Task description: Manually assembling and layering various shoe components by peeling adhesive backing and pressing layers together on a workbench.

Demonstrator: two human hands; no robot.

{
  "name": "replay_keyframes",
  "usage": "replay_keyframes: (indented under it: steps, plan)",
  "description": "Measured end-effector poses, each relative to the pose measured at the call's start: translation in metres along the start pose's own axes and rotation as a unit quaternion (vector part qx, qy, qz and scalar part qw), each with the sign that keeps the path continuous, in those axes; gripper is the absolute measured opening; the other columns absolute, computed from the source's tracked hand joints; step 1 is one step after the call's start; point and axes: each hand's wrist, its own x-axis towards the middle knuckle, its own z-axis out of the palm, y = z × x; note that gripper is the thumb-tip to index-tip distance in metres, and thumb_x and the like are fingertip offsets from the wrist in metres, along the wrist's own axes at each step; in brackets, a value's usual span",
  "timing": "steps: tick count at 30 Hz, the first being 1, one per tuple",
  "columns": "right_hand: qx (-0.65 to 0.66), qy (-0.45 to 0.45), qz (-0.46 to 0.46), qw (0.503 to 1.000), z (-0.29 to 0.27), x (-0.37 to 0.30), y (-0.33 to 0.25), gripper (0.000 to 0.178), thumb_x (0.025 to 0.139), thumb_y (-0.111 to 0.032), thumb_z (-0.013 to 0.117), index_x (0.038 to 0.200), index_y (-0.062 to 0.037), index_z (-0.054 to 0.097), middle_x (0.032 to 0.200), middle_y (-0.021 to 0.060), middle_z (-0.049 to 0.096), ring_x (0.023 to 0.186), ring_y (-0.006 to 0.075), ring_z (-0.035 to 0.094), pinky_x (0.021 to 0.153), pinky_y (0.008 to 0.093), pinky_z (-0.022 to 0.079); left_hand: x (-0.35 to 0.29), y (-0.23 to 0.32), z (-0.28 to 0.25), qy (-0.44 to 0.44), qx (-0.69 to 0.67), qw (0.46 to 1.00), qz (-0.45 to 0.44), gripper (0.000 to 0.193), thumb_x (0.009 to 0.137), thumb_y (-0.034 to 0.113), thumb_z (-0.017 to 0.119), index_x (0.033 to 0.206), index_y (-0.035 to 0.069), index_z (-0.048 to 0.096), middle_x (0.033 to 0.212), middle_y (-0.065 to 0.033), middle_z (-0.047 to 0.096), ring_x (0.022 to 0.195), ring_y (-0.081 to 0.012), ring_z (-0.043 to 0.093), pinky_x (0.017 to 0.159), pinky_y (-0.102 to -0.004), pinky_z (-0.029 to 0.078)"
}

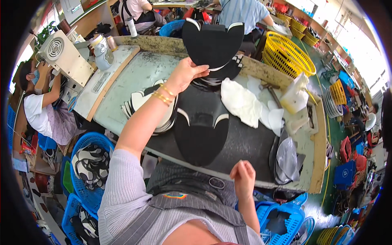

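Observation:
My left hand (190,74) reaches across the table and pinches the lower edge of a black shoe-upper piece (212,45) with white trim, held raised. Behind it lies a stack of similar black pieces (228,70). Another black upper piece (200,141) with white edges lies flat on the dark mat (241,157) in front of me. Close to the table's near edge, my right hand (243,177) is closed with its fingers curled; whether anything is in them is hidden. White and black pieces (141,102) are stacked beneath my left forearm.
A crumpled white cloth (241,102), a hammer (274,96) and a white container (295,96) are on the right. Blue baskets (92,163) flank the table. A co-worker (47,102) sits left at a machine (67,55); a yellow basket (286,55) stands beyond.

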Motion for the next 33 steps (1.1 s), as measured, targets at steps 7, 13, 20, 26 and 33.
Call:
replay_keyframes:
  steps: [7, 13, 20, 26, 33]
  plan:
    - [-0.038, -0.004, 0.057, 0.998, 0.003, -0.026, 0.027, 0.033, 0.097, -0.012, 0.046, 0.065, -0.0072, 0.041, 0.053, -0.0013, 0.038, 0.047, 0.0068, 0.034, 0.044, 0.0231, 0.028, 0.049, -0.106, -0.054, 0.141, -0.015, 0.975, -0.17, 0.021, 0.08, -0.001, 0.068, 0.097, -0.007, 0.057, 0.094, -0.0126, 0.063, 0.082, -0.0216, 0.066, 0.077, -0.035, 0.058]
    - [-0.257, -0.177, 0.186, 0.932, -0.009, -0.026, 0.027, 0.033, 0.094, -0.022, 0.058, 0.067, -0.0046, 0.051, 0.055, -0.005, 0.044, 0.053, 0.003, 0.04, 0.047, 0.022, 0.033, 0.012, -0.074, -0.053, 0.119, 0.16, 0.97, -0.137, 0.038, 0.082, 0.005, 0.068, 0.111, -0.012, 0.05, 0.097, -0.0149, 0.062, 0.086, -0.0189, 0.064, 0.076, -0.028, 0.054]
    - [-0.187, -0.167, 0.24, 0.938, 0.0, -0.04, 0.029, 0.028, 0.096, -0.023, 0.053, 0.074, -0.0063, 0.052, 0.064, -0.0041, 0.05, 0.06, 0.0024, 0.045, 0.053, 0.0199, 0.038, -0.144, -0.02, -0.035, 0.103, 0.35, 0.928, 0.069, 0.027, 0.084, 0.007, 0.067, 0.109, -0.001, 0.058, 0.096, -0.0087, 0.066, 0.083, -0.0133, 0.064, 0.075, -0.0253, 0.051]
    - [-0.218, -0.114, 0.193, 0.95, 0.0, -0.052, 0.04, 0.036, 0.098, -0.021, 0.048, 0.065, -0.0058, 0.045, 0.056, -0.0012, 0.046, 0.053, 0.0064, 0.039, 0.049, 0.0236, 0.031, -0.227, -0.034, -0.018, 0.028, 0.467, 0.877, 0.109, 0.026, 0.078, 0.006, 0.071, 0.102, 0.002, 0.061, 0.092, -0.0107, 0.064, 0.081, -0.0231, 0.064, 0.071, -0.0299, 0.051]
    - [-0.216, -0.096, 0.192, 0.953, -0.001, -0.063, 0.056, 0.032, 0.094, -0.019, 0.057, 0.067, -0.0047, 0.049, 0.059, -0.0039, 0.049, 0.054, 0.0026, 0.042, 0.048, 0.0206, 0.034, -0.241, -0.064, -0.001, -0.099, 0.467, 0.869, 0.128, 0.035, 0.077, 0.012, 0.072, 0.109, 0.003, 0.061, 0.106, -0.0114, 0.064, 0.102, -0.029, 0.06, 0.088, -0.037, 0.049]
